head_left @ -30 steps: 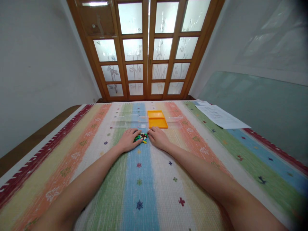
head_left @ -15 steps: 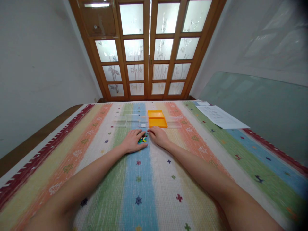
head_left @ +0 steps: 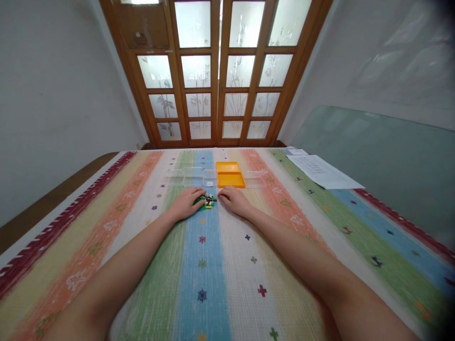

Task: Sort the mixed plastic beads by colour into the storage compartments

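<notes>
A pile of small toy bricks (head_left: pixel 209 201), green, white, brown, yellow and other colours, lies on the blue stripe of the tablecloth. My left hand (head_left: pixel 186 203) rests at the pile's left side, its thumb and fingers apart and touching the nearest bricks. To the right of the pile, a short gap away, my right hand (head_left: pixel 235 201) sits on the cloth. Its fingers are bent and close together, and whatever may be between the tips is hidden. Just beyond both hands stands an orange tray (head_left: pixel 231 180) with two compartments.
Clear plastic trays (head_left: pixel 193 177) flank the orange one on the left, and another clear tray (head_left: pixel 255 179) is on its right. White printed sheets (head_left: pixel 322 171) lie at the right edge of the striped tablecloth (head_left: pixel 209 284). Wooden glass doors (head_left: pixel 218 97) close off the far end.
My left hand has drawn back to the left, uncovering more of the brick pile, which now looks more spread out. The right hand has stayed nearly in place.
</notes>
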A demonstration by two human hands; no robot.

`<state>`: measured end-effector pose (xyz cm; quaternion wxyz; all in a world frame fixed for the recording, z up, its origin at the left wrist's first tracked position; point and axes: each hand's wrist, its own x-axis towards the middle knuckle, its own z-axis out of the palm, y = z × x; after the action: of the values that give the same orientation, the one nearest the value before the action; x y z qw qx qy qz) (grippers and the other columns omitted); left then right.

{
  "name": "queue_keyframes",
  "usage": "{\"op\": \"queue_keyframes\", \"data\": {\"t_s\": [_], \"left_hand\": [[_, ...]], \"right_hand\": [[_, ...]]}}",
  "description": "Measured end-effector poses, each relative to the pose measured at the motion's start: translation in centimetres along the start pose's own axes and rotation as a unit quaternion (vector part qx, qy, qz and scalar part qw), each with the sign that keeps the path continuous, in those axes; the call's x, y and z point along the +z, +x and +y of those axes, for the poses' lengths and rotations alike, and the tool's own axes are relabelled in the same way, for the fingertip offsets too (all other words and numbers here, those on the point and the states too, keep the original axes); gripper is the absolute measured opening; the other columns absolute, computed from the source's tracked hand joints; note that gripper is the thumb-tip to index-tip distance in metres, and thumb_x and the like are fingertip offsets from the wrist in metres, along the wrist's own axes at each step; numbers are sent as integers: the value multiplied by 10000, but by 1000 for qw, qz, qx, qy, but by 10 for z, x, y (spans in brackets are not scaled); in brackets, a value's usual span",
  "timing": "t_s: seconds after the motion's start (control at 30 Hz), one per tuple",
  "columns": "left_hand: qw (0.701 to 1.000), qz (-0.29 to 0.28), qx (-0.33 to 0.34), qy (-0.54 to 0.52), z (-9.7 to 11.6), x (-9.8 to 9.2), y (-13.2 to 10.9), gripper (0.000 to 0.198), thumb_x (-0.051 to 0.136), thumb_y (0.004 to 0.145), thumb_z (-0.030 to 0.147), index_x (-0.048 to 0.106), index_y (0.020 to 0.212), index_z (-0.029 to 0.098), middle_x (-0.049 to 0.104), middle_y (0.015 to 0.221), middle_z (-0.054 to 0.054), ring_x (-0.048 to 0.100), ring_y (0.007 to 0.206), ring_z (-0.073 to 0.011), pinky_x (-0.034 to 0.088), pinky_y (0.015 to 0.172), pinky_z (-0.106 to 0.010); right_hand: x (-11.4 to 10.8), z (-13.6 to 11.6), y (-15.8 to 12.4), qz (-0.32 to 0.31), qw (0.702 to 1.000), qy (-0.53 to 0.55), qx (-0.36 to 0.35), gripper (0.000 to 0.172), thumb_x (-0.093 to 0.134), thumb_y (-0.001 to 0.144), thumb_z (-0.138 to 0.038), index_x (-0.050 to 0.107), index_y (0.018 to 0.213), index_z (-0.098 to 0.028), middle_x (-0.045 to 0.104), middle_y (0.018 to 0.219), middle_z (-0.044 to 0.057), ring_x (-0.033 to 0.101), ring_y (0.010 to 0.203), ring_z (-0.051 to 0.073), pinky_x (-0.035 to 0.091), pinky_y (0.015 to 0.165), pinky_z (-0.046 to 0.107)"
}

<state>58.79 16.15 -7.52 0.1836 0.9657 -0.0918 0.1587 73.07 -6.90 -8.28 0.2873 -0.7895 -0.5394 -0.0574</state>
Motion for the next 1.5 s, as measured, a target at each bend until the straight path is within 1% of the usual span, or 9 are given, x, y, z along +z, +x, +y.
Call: {"op": "queue_keyframes", "data": {"t_s": [0.13, 0.3, 0.57, 0.73, 0.83, 0.97, 1.07, 1.2, 1.5], "left_hand": [[999, 19, -36, 15, -21, -6, -3, 333, 546, 1001, 395, 718, 1234, 230, 701, 1234, -92, 616, 1180, -268, 475, 1068, -426], [997, 24, -61, 35, -28, -10, 0, 268, 543, 985, 348, 763, 1087, 233, 720, 1068, -85, 645, 1048, -254, 500, 964, -399], [993, -9, -106, -49, -44, -20, -1, 294, 527, 950, 318, 779, 1068, 222, 765, 1051, -64, 679, 952, -240, 511, 874, -355], [985, -71, -86, -135, -42, -28, -4, 324, 558, 897, 304, 777, 1113, 205, 763, 955, -40, 650, 815, -202, 492, 777, -311], [983, -63, -90, -145, -38, -28, -5, 333, 550, 886, 295, 770, 1116, 197, 736, 885, -33, 618, 758, -187, 469, 715, -291], [984, -62, -93, -135, -35, -27, -6, 242, 608, 849, 315, 740, 1007, 187, 691, 818, -23, 593, 727, -178, 458, 678, -279], [990, -62, -60, -110, -32, -29, -5, 197, 652, 836, 341, 724, 945, 193, 678, 845, -31, 593, 763, -185, 467, 711, -289], [993, -62, -31, -94, -28, -30, -4, 201, 606, 889, 345, 743, 938, 207, 686, 898, -46, 604, 802, -190, 474, 753, -300], [982, 17, -125, -139, -37, -16, -5, 217, 607, 873, 360, 723, 963, 200, 709, 826, -23, 611, 733, -178, 466, 684, -292]], "right_hand": [[-3, -2, -5, -11, 999, -11, -30, 145, 599, 1010, -210, 738, 1049, -199, 701, 1025, 71, 615, 1003, 211, 449, 902, 320], [-3, -12, -6, -19, 998, -26, -45, 155, 592, 1017, -218, 729, 1089, -202, 694, 1049, 76, 603, 1017, 211, 442, 908, 324], [-6, -20, -5, -36, 998, -36, -47, 181, 562, 1035, -232, 736, 1074, -202, 699, 1054, 85, 609, 999, 213, 440, 897, 325], [-7, -20, -4, -42, 997, -37, -46, 175, 576, 1025, -224, 741, 1082, -208, 699, 1051, 83, 610, 1008, 214, 437, 900, 323], [-7, -20, -4, -43, 997, -41, -47, 182, 567, 1033, -237, 739, 1081, -204, 701, 1050, 85, 609, 1005, 215, 437, 900, 325], [-7, -21, -4, -44, 996, -49, -54, 199, 548, 1045, -253, 735, 1088, -197, 702, 1058, 88, 609, 1011, 216, 435, 904, 325], [-7, -20, -5, -40, 996, -52, -60, 196, 550, 1045, -256, 732, 1079, -192, 701, 1048, 89, 608, 992, 214, 434, 890, 321], [-6, -19, -5, -40, 995, -61, -63, 187, 560, 1041, -267, 732, 1072, -199, 696, 1046, 86, 608, 978, 212, 434, 877, 317], [-5, -19, -5, -41, 995, -66, -64, 185, 564, 1037, -268, 733, 1072, -203, 692, 1044, 89, 607, 976, 216, 438, 872, 322]]}}
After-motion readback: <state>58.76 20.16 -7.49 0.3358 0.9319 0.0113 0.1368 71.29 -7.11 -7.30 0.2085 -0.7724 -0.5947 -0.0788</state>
